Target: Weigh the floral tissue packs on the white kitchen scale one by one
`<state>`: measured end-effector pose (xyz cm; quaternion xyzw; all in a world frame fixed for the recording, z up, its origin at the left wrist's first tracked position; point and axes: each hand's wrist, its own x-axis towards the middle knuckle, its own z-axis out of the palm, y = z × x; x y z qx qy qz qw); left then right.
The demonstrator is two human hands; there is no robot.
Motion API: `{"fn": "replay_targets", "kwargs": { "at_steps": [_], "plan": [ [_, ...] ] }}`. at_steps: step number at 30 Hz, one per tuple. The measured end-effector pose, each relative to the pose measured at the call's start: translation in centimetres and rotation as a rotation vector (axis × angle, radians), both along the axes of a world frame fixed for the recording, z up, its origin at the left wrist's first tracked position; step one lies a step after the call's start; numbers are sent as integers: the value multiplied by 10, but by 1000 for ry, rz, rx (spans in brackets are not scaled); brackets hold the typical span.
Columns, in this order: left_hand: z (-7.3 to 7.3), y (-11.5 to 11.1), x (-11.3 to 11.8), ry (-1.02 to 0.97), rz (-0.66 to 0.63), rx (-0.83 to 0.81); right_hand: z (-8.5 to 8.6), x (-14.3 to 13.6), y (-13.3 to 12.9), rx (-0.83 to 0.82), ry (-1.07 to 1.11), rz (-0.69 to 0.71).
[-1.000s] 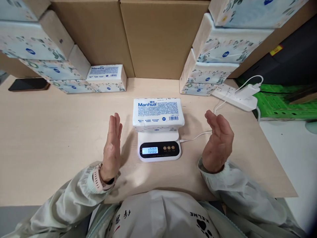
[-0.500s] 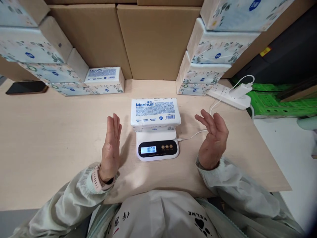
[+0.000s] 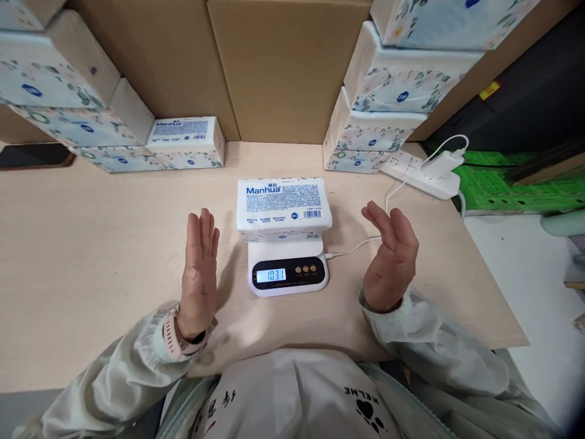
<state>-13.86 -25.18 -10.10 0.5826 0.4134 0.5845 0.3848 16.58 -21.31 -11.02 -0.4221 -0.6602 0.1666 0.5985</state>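
Observation:
A white Manhua tissue pack (image 3: 283,204) with blue print rests on a small white scale (image 3: 289,279), whose lit display reads 103.1. To the left of them my left hand (image 3: 199,274) is raised with its fingers stretched out, holding nothing. My right hand (image 3: 391,259) is on the other side, palm turned inward and fingers extended, also holding nothing. Neither hand touches the pack or the scale. A white cable (image 3: 354,249) runs from the scale's right side and passes behind my right hand.
Stacks of tissue packs stand at the back left (image 3: 86,128) and back right (image 3: 372,131), before cardboard boxes (image 3: 287,73). A white power strip (image 3: 420,174) lies at the right, near a green crate (image 3: 512,189). A dark phone (image 3: 36,156) lies far left.
The display has gone from 100.0 to 103.1. The camera view has shifted slightly; both hands keep nearly the same pose beside the scale.

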Motion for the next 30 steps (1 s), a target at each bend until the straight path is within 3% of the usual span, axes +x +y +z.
{"fn": "replay_targets", "kwargs": {
  "at_steps": [11,20,30],
  "plan": [
    [-1,-1,2,-28,11,-25,0,1,-5,-44,-42,-24],
    [-1,-2,2,-11,-3,4,0,3,-9,-110,0,72],
    [-4,-1,3,-40,32,-29,1,5,-10,-145,-117,54]
  ]
}}
